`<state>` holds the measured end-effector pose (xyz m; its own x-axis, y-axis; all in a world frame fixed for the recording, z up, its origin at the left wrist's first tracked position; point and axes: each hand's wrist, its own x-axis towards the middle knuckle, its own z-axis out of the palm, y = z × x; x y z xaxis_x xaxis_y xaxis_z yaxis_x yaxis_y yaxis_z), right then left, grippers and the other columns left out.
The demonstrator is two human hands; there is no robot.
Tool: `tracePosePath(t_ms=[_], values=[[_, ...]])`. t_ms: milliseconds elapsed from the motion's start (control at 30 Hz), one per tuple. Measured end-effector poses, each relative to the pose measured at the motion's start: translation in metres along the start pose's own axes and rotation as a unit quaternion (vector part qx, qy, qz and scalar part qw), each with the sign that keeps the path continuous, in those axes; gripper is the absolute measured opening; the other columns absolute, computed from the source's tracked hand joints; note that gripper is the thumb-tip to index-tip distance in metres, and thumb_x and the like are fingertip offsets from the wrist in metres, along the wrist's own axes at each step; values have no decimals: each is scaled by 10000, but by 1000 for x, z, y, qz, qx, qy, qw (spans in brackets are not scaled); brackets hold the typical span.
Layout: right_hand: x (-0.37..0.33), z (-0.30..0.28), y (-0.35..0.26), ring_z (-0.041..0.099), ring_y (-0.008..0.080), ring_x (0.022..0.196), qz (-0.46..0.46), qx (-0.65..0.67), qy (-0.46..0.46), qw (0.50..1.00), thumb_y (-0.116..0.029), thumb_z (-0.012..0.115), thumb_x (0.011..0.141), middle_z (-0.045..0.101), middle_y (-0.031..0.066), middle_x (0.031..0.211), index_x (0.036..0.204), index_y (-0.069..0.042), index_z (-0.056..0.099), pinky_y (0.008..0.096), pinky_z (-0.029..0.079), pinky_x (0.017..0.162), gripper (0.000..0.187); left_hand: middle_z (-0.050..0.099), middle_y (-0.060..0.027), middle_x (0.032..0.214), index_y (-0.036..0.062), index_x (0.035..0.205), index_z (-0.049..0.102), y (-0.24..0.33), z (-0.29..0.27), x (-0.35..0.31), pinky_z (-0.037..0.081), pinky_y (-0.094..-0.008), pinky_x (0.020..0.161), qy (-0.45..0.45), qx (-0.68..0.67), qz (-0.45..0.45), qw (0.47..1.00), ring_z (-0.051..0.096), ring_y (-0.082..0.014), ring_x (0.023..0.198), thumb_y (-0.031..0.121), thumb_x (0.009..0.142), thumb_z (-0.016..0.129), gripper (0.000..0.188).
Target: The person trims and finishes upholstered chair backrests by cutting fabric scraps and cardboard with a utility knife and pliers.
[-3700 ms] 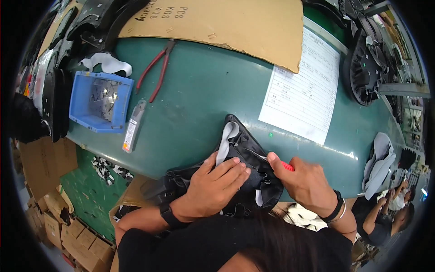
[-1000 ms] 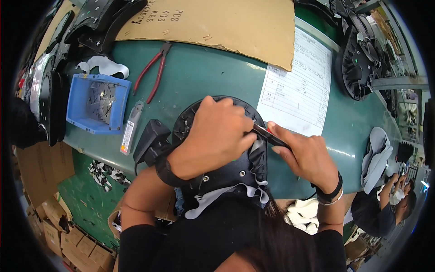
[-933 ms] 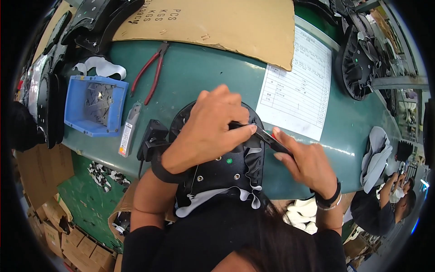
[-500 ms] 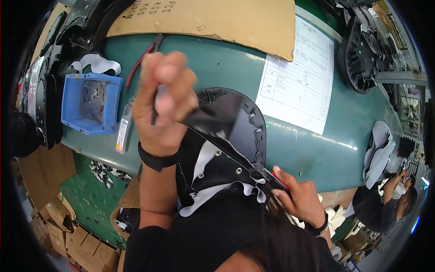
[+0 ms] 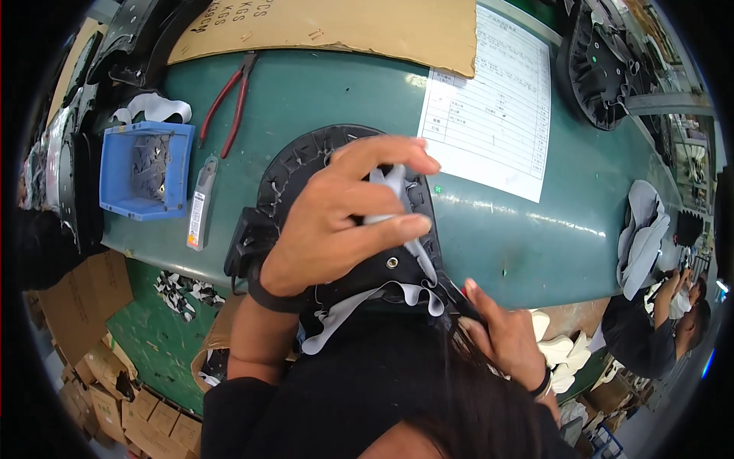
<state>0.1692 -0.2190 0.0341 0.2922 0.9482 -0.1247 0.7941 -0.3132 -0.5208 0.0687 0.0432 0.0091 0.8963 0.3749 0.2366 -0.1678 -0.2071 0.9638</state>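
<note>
A black padded panel (image 5: 312, 151) with a rounded, stapled edge lies tilted against my body at the table's near edge. My left hand (image 5: 344, 218) is over it, fingers curled round a grey-white fabric strip (image 5: 419, 256) that runs down to the panel's right side. A wavy length of the same pale trim (image 5: 348, 312) hangs along the near edge, and a metal insert (image 5: 392, 263) shows in the black cover. My right hand (image 5: 508, 336) grips a slim black-and-red hand tool (image 5: 461, 300), its tip at the strip's lower end. Its exact kind is unclear.
Red-handled pliers (image 5: 228, 107) lie beyond a blue bin (image 5: 109, 172) of small bits. Beside the bin rests a slim plastic case (image 5: 200, 205). Cardboard (image 5: 329, 30) and a printed sheet (image 5: 489, 115) cover the far side. Grey fabric pieces (image 5: 641, 229) lie right, near another person (image 5: 642, 336).
My left hand has swung right and down from the upper left, onto the strip over the panel. The panel's black cover flap no longer stands up; my right hand has barely moved.
</note>
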Motion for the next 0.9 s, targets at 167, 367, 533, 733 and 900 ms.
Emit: tracePosePath(t_ms=[167,367,533,733,900], values=[[14,-3,-2,550,315,505,91,-53,-25,994,-238,677,845,532,100,613,1385,-205,473,424,402,474,578,628,-74,767,-31,778,640,19,9,5,452,-252,580,1,-217,-235,947,578,-99,632,62,860,587,135],[48,-33,-2,534,293,488,57,-118,-101,986,-225,667,844,537,91,624,1360,-230,505,388,380,455,541,540,-53,673,75,781,618,20,18,-3,435,-339,566,-162,416,-31,894,561,-231,663,303,786,706,245],[43,-16,13,506,280,439,35,-11,-60,998,-240,681,840,484,77,566,1369,-236,490,379,370,419,562,478,-19,669,96,629,595,-3,21,-5,369,-352,606,-149,338,38,928,477,-209,694,319,687,761,284],[46,-12,1,505,290,439,23,-49,-76,996,-222,679,842,495,84,575,1390,-197,461,400,380,421,590,400,-35,581,62,532,497,-12,10,3,320,-333,586,-126,172,-9,977,417,-216,644,129,682,705,264],[20,11,-14,543,308,469,81,-39,0,996,-216,698,821,533,95,604,1385,-182,472,415,416,449,608,341,-11,624,53,531,346,-7,-4,1,288,-291,609,21,-191,-151,970,361,-164,682,38,660,628,310]])
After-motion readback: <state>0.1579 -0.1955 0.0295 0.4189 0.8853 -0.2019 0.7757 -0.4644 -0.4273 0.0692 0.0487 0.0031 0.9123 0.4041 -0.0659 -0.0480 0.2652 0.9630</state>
